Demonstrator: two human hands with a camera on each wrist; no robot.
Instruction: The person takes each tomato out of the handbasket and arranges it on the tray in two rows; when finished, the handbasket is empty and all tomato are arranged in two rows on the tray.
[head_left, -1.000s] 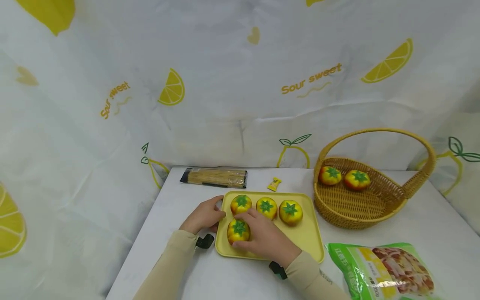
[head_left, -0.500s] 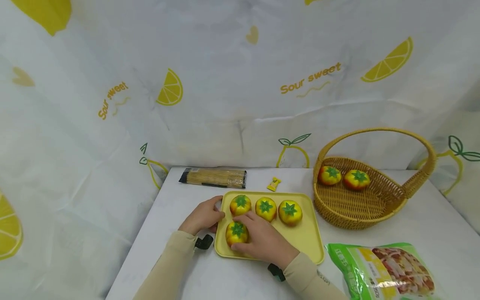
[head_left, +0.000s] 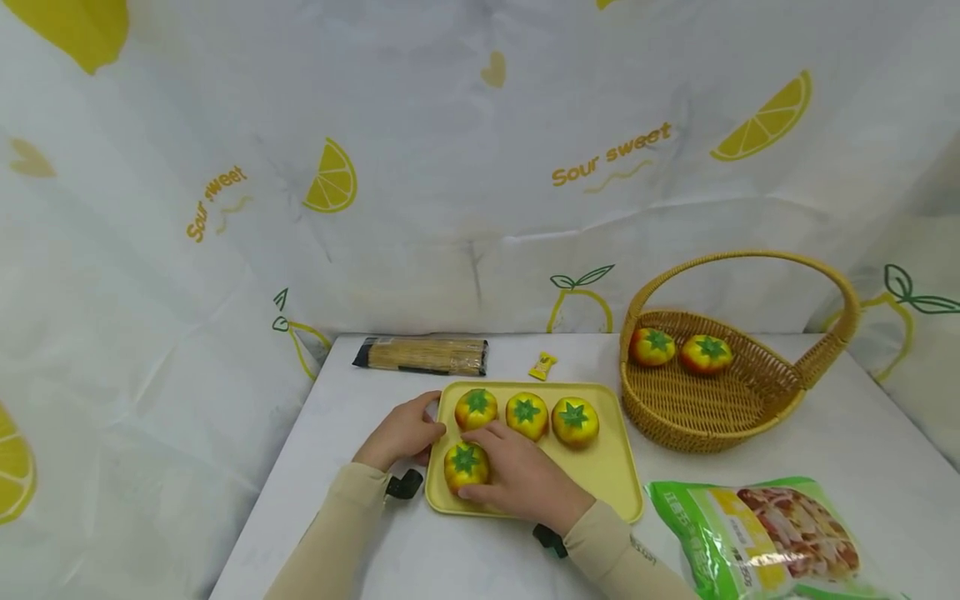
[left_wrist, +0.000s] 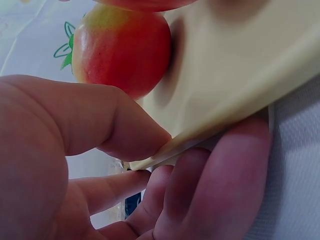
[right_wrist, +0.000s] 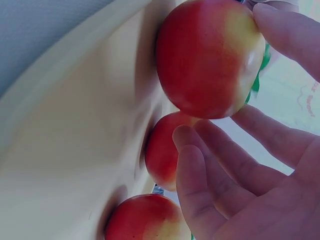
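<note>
My left hand pinches the left rim of a yellow tray. In the left wrist view the thumb lies on top of the rim and fingers curl beneath it. My right hand holds a red-and-yellow tomato with a green star-shaped top at the tray's front left. Its thumb and fingers are on the right side of that fruit. Behind it, a row of three similar tomatoes sits on the tray; the right hand partly covers the middle one's lower edge.
A wicker basket with a tall handle stands at the right, holding two more tomatoes. A green food bag lies at the front right. Behind the tray are a pack of thin sticks or noodles and a small yellow candy.
The tomato in my right hand has shifted slightly left on the tray, the hand moving with it. My left hand keeps its grip on the rim. The head view has turned slightly.
</note>
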